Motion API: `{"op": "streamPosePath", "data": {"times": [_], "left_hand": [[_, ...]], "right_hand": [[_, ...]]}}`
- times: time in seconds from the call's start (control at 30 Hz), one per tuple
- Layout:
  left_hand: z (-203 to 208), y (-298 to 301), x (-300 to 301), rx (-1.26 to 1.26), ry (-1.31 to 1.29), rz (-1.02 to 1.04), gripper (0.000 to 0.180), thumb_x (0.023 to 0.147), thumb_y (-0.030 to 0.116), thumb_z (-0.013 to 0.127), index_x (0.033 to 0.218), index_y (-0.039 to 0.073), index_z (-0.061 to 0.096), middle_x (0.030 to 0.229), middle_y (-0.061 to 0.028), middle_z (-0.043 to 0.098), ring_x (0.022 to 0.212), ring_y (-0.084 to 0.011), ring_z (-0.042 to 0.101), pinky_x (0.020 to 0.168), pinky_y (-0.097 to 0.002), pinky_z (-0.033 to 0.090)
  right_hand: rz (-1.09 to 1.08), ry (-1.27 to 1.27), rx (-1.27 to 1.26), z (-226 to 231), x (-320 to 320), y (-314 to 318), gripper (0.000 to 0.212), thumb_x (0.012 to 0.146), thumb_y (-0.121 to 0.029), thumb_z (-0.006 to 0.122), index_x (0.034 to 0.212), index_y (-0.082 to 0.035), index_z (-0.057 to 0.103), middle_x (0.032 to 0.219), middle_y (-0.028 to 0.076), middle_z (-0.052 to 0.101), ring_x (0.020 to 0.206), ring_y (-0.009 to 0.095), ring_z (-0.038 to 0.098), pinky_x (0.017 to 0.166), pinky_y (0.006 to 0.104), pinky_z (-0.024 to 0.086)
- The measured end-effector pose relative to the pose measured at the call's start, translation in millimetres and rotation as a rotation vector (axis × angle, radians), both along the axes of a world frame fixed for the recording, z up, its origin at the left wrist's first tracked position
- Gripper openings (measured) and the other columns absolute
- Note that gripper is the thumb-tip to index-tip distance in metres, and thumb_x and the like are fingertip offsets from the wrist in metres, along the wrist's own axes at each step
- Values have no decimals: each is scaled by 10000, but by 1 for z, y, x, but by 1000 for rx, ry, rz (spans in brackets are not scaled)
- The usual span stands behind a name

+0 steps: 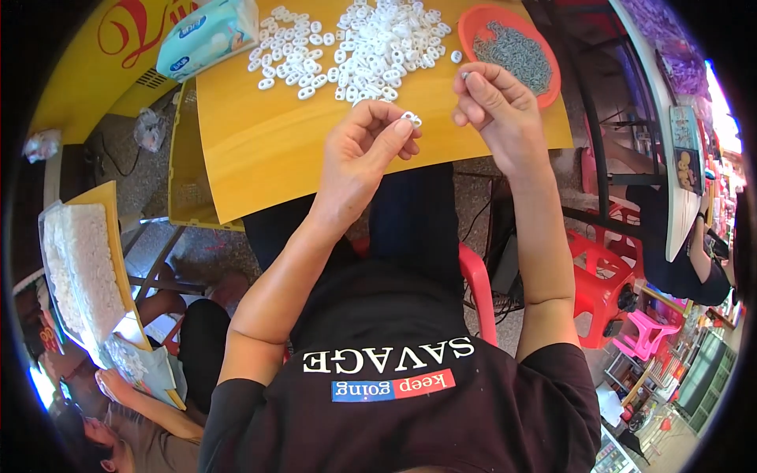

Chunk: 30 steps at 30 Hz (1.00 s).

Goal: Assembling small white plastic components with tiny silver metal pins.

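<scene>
Between the thumb and fingers of my left hand (pixel 364 150) is a small white plastic piece (pixel 412 119) with holes through it, held just above the near part of the yellow table. My right hand (pixel 498 106) is raised beside the orange bowl (pixel 554 85), its thumb and forefinger pinched on a tiny grey piece (pixel 465 76) that looks like a screw. Many small grey screws (pixel 512 57) lie in that bowl. A large heap of white plastic pieces (pixel 386 47) is at the table's far middle, with a looser spread of the same pieces (pixel 292 51) to its left.
The yellow tabletop (pixel 268 158) ends just ahead of my lap. A tissue pack (pixel 206 39) sits at its far left corner. Red plastic stools (pixel 591 276) stand on the right. At the lower left, another person (pixel 134 410) works by a table with a clear bag of white pieces (pixel 87 268).
</scene>
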State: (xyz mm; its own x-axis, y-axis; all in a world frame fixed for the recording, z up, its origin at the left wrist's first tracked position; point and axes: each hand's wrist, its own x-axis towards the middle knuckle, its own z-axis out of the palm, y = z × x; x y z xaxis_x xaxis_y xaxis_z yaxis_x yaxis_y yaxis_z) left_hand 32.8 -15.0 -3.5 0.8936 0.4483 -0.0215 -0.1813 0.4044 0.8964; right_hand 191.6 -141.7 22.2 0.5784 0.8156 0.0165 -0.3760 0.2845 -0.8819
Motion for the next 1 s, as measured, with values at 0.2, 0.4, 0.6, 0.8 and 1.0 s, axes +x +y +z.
{"op": "streamPosePath", "data": {"times": [0.2, 0.4, 0.6, 0.8, 1.0], "left_hand": [[-14, 2, -6, -13, 50, 50, 135, 932, 131, 585, 986, 8, 569, 883, -82, 640, 773, -137, 601, 740, -277, 485], [-17, 1, -3, 14, 52, 50, 134, 935, 132, 583, 978, 7, 568, 884, -79, 640, 766, -128, 599, 738, -266, 485], [-18, 0, 0, 19, 78, 27, 127, 934, 119, 588, 982, 4, 565, 875, -52, 623, 760, -99, 585, 709, -238, 479], [-17, -2, 0, 18, 85, 27, 121, 936, 119, 586, 979, 7, 569, 878, -50, 623, 765, -98, 583, 713, -238, 478], [-19, -6, 2, 6, 86, 17, 127, 938, 123, 585, 984, 8, 562, 880, -49, 623, 768, -97, 583, 713, -238, 478]], "right_hand": [[-351, -392, -222, 2, 69, -10, 186, 919, -124, 611, 1026, 18, 664, 874, 65, 677, 693, 82, 611, 673, 255, 535], [-477, -880, -713, -9, 114, -22, 146, 902, -109, 626, 951, 12, 690, 867, 60, 683, 655, 84, 611, 630, 246, 526], [-365, -309, -279, -6, 111, -26, 149, 893, -88, 633, 1003, 10, 658, 845, 70, 674, 645, 85, 602, 632, 252, 529], [-241, -155, -115, -6, 107, -31, 170, 911, -67, 602, 1058, 15, 627, 909, 80, 654, 670, 83, 586, 648, 274, 543], [-183, -67, -45, 2, 95, -33, 191, 913, -66, 600, 1089, 2, 628, 908, 68, 638, 688, 76, 577, 662, 276, 547]]}}
